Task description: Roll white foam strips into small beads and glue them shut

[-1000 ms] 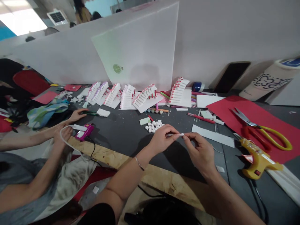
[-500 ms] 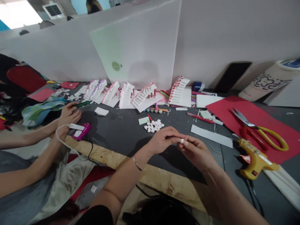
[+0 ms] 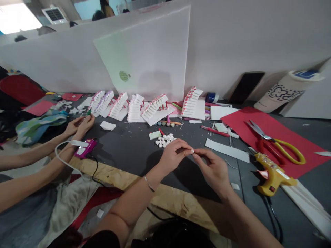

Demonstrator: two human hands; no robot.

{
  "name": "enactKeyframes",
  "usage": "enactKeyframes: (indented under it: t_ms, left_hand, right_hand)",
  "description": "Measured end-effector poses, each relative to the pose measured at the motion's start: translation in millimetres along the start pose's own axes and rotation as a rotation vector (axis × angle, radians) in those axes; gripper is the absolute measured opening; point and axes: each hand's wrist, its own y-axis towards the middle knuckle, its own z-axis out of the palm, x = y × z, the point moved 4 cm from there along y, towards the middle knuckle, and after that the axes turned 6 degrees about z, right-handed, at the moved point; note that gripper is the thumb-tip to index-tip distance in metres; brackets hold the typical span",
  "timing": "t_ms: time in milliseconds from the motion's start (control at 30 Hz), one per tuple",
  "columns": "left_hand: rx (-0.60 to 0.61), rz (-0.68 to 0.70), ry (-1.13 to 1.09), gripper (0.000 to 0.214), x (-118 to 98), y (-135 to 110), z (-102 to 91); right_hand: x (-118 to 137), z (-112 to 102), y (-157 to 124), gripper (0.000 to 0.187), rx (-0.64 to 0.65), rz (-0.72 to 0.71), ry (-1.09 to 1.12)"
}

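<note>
Left hand (image 3: 171, 155) had a tiny white piece (image 3: 192, 151) pinched above the bench (image 3: 124, 148), near those white lumps (image 3: 164, 140). Right hand (image 3: 214, 168) was bunched narrow right beside it, couldn't tell if gripping too.

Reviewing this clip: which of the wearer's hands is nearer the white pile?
Left. The left hand is just right of the white pile and slightly nearer the camera; the right hand is farther right, beyond the left.
</note>
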Motion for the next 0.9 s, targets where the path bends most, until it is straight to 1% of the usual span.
enactKeyframes:
  t_ms: [67,233,333,500,667,767,900]
  left_hand:
    - [-0.014,-0.008,-0.027,0.022,1.1,-0.6,0.5]
    - [0.008,-0.053,-0.1,0.021,4.3,-3.1,2.7]
    - [0.03,-0.097,-0.109,0.019,4.3,-4.1,4.1]
    - [0.066,-0.161,-0.072,0.016,0.2,-3.4,5.6]
    - [0.09,-0.245,-0.154,0.015,-0.4,-1.2,3.9]
    - [0.106,-0.243,-0.195,0.016,-1.6,-0.1,2.9]
    - [0.08,-0.194,-0.179,0.015,-2.6,-0.8,3.2]
  right_hand:
    - [4.6,-1.6,-0.3,0.03,0.004,-0.024,-0.045]
    - [7.4,-4.5,0.1,0.032,-0.004,0.007,-0.072]
    - [5.9,-4.1,-0.4,0.029,-0.021,0.043,-0.022]
    - [5.4,-3.1,-0.1,0.023,-0.069,0.086,0.125]
    - [5.9,-3.6,0.3,0.025,-0.093,0.091,0.174]
    - [4.4,-2.6,-0.4,0.027,-0.084,0.124,0.217]
    - [3.0,-0.8,-1.3,0.026,-0.091,0.153,0.291]
